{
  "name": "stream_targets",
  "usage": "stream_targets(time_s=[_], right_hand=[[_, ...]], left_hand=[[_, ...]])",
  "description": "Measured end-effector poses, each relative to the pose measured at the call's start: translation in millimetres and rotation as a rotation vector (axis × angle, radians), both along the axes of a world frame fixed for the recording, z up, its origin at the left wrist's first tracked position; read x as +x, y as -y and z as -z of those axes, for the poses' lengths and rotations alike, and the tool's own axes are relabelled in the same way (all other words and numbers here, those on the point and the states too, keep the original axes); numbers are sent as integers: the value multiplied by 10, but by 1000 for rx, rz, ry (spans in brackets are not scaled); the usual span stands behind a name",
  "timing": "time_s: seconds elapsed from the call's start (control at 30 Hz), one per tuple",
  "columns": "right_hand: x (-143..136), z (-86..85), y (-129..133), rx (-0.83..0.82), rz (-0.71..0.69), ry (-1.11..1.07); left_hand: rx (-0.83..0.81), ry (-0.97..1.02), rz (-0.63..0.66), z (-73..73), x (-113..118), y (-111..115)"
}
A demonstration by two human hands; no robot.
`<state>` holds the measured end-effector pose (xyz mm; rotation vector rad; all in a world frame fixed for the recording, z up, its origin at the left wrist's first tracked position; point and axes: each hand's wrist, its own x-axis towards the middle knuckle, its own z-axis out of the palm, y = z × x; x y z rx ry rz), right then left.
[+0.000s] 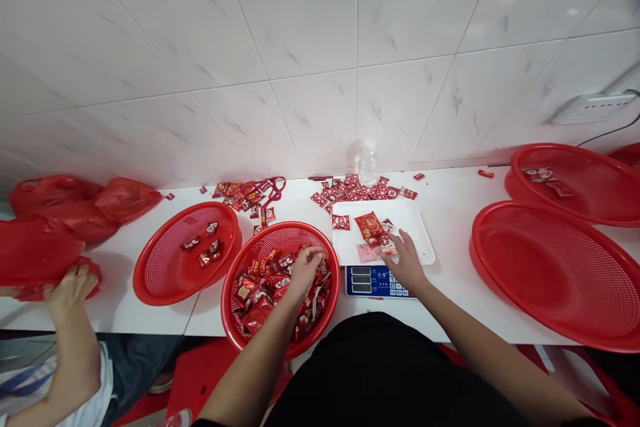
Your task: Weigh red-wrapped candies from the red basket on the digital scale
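Head view. Lower centre: my left hand [306, 272], fingers curled over wrapped packets [257, 313] in a red basket [273, 235]; grip unclear. Centre right: right hand [407, 261] spread at tray packets [369, 225]. Best touch lightly, keeping the white tray [407, 217] unpressed.

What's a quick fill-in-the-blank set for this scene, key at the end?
The hand over the packets in the basket is the person's ____ one.
The other hand is at a tray coloured ____.
The front panel of the scale is coloured ____.
The co-worker's hand is on plastic coloured ____.

Missing words: left; white; blue; red.
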<state>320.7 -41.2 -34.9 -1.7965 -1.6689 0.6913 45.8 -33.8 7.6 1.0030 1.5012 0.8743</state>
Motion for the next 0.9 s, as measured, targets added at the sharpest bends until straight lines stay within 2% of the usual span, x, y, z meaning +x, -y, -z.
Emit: stream_targets(time_s=[0.1, 0.2, 0.3, 0.47, 0.63, 0.9], right_hand=[[-119, 33, -188, -41, -157, 270], [-222, 62, -364, -109, -268, 400], [-255, 102, -470, -95, -320, 467], [-141, 160, -554, 58, -351, 439], [3, 150, -676, 58, -270, 206], [142, -14, -792, 76, -72, 48]], left_hand=[[19, -45, 29, -30, 31, 23], [41, -76, 80, -80, 81, 38], [48, -115, 105, -106, 86, 64], [59, -96, 132, -64, 38, 136], [63, -49, 149, -24, 64, 161], [89, -80, 186, -77, 128, 126]])
